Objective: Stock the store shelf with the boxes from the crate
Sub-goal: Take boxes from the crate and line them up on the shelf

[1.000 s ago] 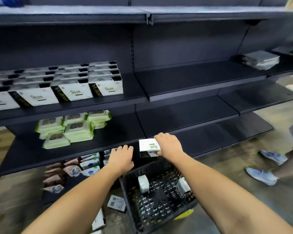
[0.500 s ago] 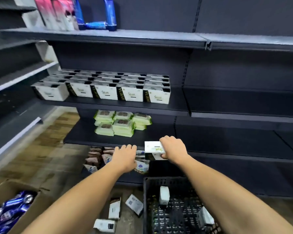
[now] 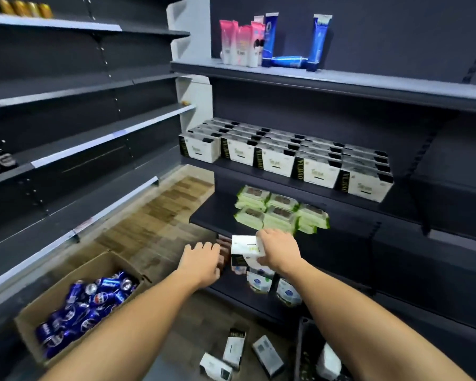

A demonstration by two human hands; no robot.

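Dark store shelving fills the aisle; one shelf [image 3: 286, 185] holds rows of white boxes [image 3: 318, 171]. Below it, the right hand [image 3: 279, 250] grips a box [image 3: 245, 246] in mid-air, while the left hand [image 3: 201, 261] hangs empty, fingers relaxed. This looks like the carry step; the box next needs lifting up to those rows.

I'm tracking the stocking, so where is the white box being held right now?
In the head view, the white box is gripped in the right hand, low centre, just below the green wipe packs and right of the left hand.
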